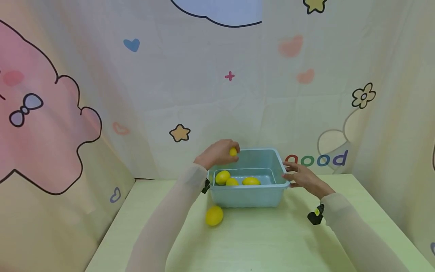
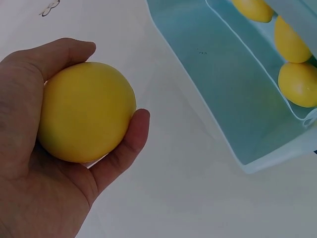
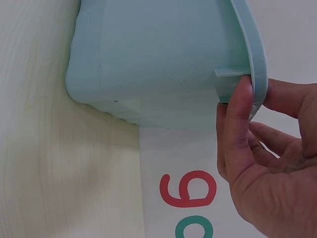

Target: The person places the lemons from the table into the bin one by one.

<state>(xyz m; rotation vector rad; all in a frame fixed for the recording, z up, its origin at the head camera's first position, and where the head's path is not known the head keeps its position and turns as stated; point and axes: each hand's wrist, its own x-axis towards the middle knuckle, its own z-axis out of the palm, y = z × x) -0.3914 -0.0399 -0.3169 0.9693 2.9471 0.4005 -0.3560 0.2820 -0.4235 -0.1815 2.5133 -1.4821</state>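
Observation:
In the head view my left hand (image 1: 221, 153) is raised over the back left of a light blue plastic bin (image 1: 248, 197). Its thumb and fingers curl round a smooth yellow lemon (image 2: 86, 111), which the left wrist view shows held beside the bin, outside its wall. At the bin's right end, my right hand (image 3: 272, 148) pinches the rim (image 3: 255, 49), thumb on one side and fingers on the other. Inside the bin lie several lemons (image 1: 251, 181). One more lemon (image 1: 214, 215) rests on the table in front of the bin's left corner.
The bin stands at the far side of a pale wooden table (image 1: 272, 241). Right behind it hangs a white curtain (image 1: 210, 94) printed with stars, hearts and letters, and more printed curtain closes off both sides.

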